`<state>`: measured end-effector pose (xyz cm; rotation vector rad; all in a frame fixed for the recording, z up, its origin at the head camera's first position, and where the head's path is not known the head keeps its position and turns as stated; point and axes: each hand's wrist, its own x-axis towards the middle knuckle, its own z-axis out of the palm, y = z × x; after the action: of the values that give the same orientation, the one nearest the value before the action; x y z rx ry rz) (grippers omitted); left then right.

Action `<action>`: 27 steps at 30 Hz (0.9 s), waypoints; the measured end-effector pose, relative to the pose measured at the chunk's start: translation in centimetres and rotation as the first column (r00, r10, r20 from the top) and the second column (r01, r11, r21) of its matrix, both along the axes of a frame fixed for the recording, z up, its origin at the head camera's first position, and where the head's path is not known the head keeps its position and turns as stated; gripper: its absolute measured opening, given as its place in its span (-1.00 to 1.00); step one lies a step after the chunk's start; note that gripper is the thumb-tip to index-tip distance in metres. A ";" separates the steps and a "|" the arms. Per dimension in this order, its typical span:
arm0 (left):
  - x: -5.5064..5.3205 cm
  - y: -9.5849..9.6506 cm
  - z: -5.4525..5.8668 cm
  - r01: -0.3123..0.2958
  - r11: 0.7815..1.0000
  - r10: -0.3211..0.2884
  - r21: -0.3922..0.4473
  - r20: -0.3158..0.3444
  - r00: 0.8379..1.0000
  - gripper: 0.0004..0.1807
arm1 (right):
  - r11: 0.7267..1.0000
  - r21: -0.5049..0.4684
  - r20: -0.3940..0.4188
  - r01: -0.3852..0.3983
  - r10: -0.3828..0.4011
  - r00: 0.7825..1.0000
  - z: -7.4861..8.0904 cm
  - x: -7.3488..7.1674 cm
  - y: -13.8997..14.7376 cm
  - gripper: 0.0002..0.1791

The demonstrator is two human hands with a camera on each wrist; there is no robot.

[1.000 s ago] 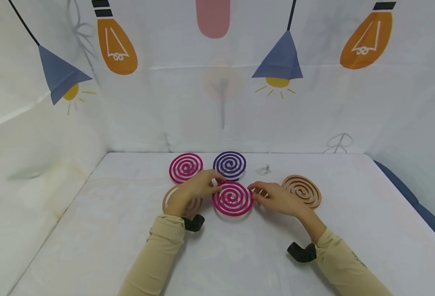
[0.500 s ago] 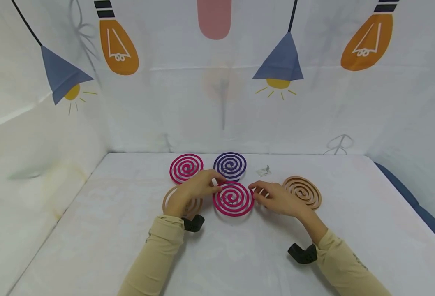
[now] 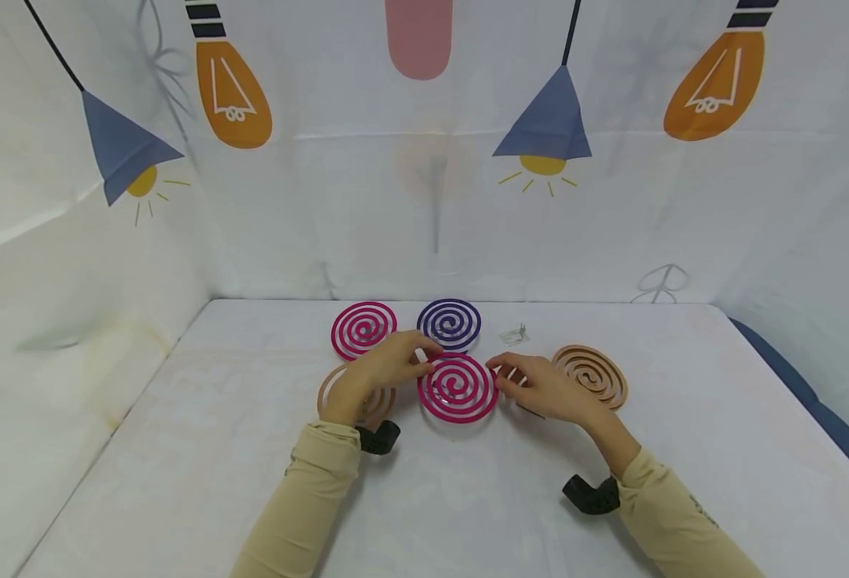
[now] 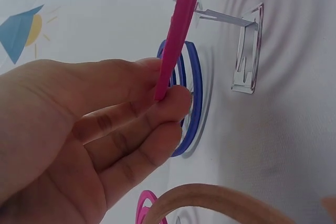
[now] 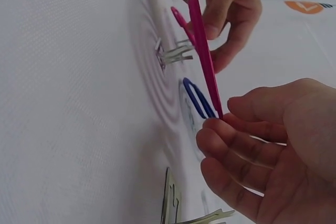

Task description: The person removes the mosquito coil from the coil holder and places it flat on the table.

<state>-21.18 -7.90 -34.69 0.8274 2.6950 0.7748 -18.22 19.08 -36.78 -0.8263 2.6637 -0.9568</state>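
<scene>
A magenta mosquito coil (image 3: 457, 388) is held raised between both hands. My left hand (image 3: 388, 365) pinches its left rim between thumb and fingers, seen closely in the left wrist view. My right hand (image 3: 540, 387) is at the opposite rim; in the right wrist view the rim touches its index fingertip while the thumb stands slightly apart. Below the coil is a metal stand (image 4: 247, 51) with a raised prong. A blue-purple coil (image 3: 449, 324) sits just behind, and another magenta coil (image 3: 363, 330) is at the back left. My left hand partly hides a tan coil (image 3: 379, 404).
Right of my right hand lies another tan coil (image 3: 589, 376). A metal stand (image 3: 514, 335) stands at the back, and another metal stand (image 5: 170, 200) is beneath my right hand. All this is on a white table (image 3: 424, 506) before a printed white curtain (image 3: 367, 217).
The held magenta coil has shifted very slightly to the right, with both hands staying nearly in place. The other coils have not moved.
</scene>
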 end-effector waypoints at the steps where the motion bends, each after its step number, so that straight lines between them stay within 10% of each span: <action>1: 0.0 0.0 0.0 0.002 1.000 -0.002 0.001 -0.004 1.000 -0.64 | 1.000 0.000 -0.002 0.002 -0.002 1.000 0.0 0.0 0.0 -0.66; 27: 0.1 1.2 -0.7 0.076 0.992 -0.074 0.098 -0.026 0.997 -0.59 | 0.998 -0.054 -0.116 0.042 -0.048 0.992 0.2 -0.4 1.1 -0.68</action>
<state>-21.07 -6.72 -35.38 0.9593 2.6455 0.8926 -18.57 20.17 -36.61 -0.8621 2.7789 -1.0215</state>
